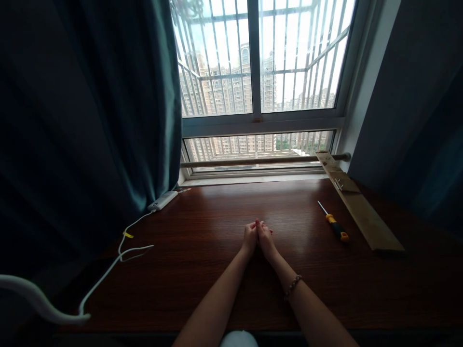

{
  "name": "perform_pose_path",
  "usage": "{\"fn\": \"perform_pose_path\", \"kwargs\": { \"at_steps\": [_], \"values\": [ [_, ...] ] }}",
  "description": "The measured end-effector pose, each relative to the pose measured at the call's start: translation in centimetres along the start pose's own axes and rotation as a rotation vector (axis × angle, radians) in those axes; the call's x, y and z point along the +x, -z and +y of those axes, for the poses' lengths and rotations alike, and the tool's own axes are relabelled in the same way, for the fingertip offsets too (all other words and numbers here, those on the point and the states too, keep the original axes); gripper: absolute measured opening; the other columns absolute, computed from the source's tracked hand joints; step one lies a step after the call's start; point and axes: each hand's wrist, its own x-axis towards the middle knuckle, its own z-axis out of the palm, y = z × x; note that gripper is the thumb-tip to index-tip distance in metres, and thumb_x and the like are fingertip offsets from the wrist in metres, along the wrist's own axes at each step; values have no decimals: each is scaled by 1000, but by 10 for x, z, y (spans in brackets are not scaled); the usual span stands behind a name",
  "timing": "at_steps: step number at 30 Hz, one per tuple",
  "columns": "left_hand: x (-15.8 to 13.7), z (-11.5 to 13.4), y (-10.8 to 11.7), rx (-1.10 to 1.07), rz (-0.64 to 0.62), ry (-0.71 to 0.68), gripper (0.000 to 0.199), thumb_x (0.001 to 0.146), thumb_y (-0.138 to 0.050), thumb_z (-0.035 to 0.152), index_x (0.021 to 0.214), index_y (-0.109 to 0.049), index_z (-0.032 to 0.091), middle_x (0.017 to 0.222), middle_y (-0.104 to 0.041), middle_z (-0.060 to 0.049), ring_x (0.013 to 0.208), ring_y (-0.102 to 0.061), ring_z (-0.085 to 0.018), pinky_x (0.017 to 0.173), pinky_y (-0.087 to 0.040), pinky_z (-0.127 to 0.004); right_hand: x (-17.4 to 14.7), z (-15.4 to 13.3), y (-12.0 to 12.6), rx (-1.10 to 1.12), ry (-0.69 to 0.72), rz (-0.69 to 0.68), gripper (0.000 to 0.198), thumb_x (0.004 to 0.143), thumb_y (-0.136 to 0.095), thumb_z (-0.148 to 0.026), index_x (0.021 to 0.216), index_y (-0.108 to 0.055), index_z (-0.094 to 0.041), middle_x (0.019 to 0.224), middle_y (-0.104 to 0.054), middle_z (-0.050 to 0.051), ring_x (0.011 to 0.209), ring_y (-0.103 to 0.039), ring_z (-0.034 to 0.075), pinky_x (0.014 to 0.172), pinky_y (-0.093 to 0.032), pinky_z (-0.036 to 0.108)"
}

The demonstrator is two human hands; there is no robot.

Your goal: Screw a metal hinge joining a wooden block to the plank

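Observation:
My left hand [250, 236] and my right hand [265, 237] are clasped together over the dark red wooden table [202, 270], near its middle. Their fingers are folded against each other, and no object shows in them; the space between the palms is hidden. A beaded bracelet [292, 287] circles my right wrist. To the right of my hands lies a screwdriver [336, 228] with a yellow and black handle, its metal tip pointing to the back left. Neither hand touches it.
A long cardboard strip [361, 212] lies at the right, with several small metal pieces [339, 184] on it. At the left, a white power strip [162, 201] and white cable [121, 258] lie by the dark curtain [159, 120]. A barred window [256, 123] stands behind the table.

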Motion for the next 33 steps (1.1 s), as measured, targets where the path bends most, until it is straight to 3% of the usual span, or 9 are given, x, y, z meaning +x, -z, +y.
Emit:
{"fn": "perform_pose_path", "kwargs": {
  "at_steps": [10,12,15,17,21,23,26,29,33],
  "values": [
    [-5,6,-5,48,3,-13,42,68,-53,53,54,-57,13,38,-52,-2,36,-47,-13,40,-36,-24,-8,-17,8,-111,-67,-58,62,72,-26,-72,52,-49,-18,36,-43,-1,33,-41,10,35,-29,22],
    [-9,7,-8,73,-15,-1,45,68,-52,55,52,-55,13,32,-45,1,30,-41,-11,36,-32,-23,-14,-29,26,-209,-39,-194,61,75,-26,-68,48,-48,-18,37,-44,-1,32,-40,10,36,-30,22],
    [-16,10,-13,73,-93,11,44,70,-52,54,61,-60,11,51,-59,-5,46,-55,-14,48,-43,-25,-20,-52,79,-398,233,-295,50,80,-36,-56,53,-52,-17,45,-50,-1,43,-46,10,46,-34,21],
    [-19,11,-16,103,-114,-9,43,71,-53,52,69,-63,11,72,-66,-10,67,-61,-18,61,-47,-27,-20,-63,135,-565,331,-82,42,80,-41,-51,59,-55,-17,51,-53,0,48,-47,12,50,-35,22],
    [-10,11,-30,162,-103,-78,38,72,-54,47,72,-65,11,82,-67,-12,81,-60,-21,74,-46,-30,-4,-61,272,-881,273,758,36,80,-38,-42,80,-61,-14,73,-62,11,70,-55,21,65,-39,30],
    [2,11,-49,132,-99,-65,35,70,-56,45,70,-65,11,79,-67,-12,80,-60,-21,75,-45,-31,7,-49,336,-1032,150,1065,34,78,-39,-36,88,-61,-11,81,-63,15,81,-55,28,71,-39,36],
    [24,10,-98,13,-126,19,33,67,-59,44,69,-62,11,76,-67,-12,76,-61,-20,72,-44,-31,16,-27,398,-1073,-158,1058,37,75,-44,-36,88,-63,-8,85,-62,20,83,-56,32,70,-41,39],
    [39,3,-165,-140,-196,141,32,64,-64,41,71,-60,11,77,-65,-12,73,-61,-18,71,-43,-30,18,-14,419,-1023,-410,932,41,76,-42,-37,91,-65,-7,81,-62,22,82,-58,34,64,-43,41],
    [36,-15,-249,-441,-176,256,31,59,-69,37,73,-58,12,79,-63,-9,80,-59,-17,79,-41,-30,16,-16,414,-990,-583,879,44,78,-39,-39,96,-66,-9,84,-62,25,86,-58,37,63,-43,45]
  ]
}}
